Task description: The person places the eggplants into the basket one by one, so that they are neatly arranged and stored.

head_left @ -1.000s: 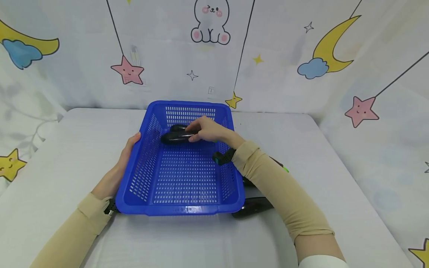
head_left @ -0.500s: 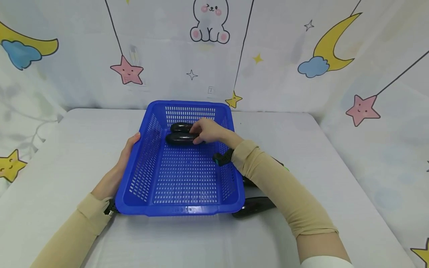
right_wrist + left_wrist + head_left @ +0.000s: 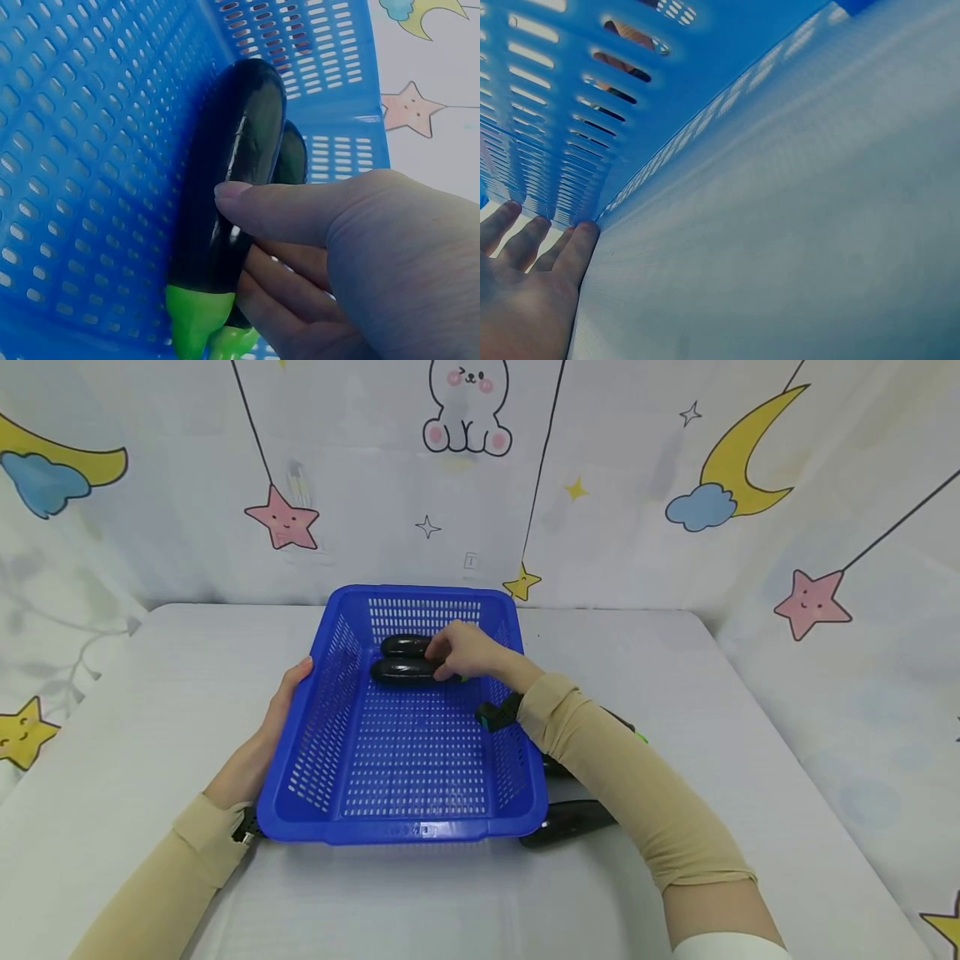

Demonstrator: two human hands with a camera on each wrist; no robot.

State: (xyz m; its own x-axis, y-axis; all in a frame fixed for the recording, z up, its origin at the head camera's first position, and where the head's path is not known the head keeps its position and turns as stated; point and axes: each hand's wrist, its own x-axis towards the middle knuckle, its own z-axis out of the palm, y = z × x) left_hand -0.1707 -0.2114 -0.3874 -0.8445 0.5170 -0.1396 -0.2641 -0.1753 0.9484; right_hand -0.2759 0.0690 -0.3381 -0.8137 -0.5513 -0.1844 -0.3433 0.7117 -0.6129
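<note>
Two glossy black eggplants with green stem ends lie side by side near the far end of a blue perforated basket (image 3: 420,749). My right hand (image 3: 468,653) reaches in over the right side and pinches the nearer eggplant (image 3: 401,672) toward its stem end. In the right wrist view, my thumb lies on this eggplant (image 3: 219,142) while the fingers curl beside it, partly hiding the farther eggplant (image 3: 292,156). Outside, my left hand (image 3: 262,737) rests along the basket's left side, fingertips at the rim. Its fingers (image 3: 576,251) look straight against the basket wall in the left wrist view.
More eggplants lie on the white table (image 3: 375,906) right of the basket. One eggplant (image 3: 570,821) is by the near right corner; another dark eggplant (image 3: 553,768) is mostly covered by the right forearm. A printed white curtain (image 3: 375,468) hangs behind the table.
The nearer eggplant has shifted slightly right and settled alongside the farther one, with my right hand moving right with it. My left hand and the basket have stayed put.
</note>
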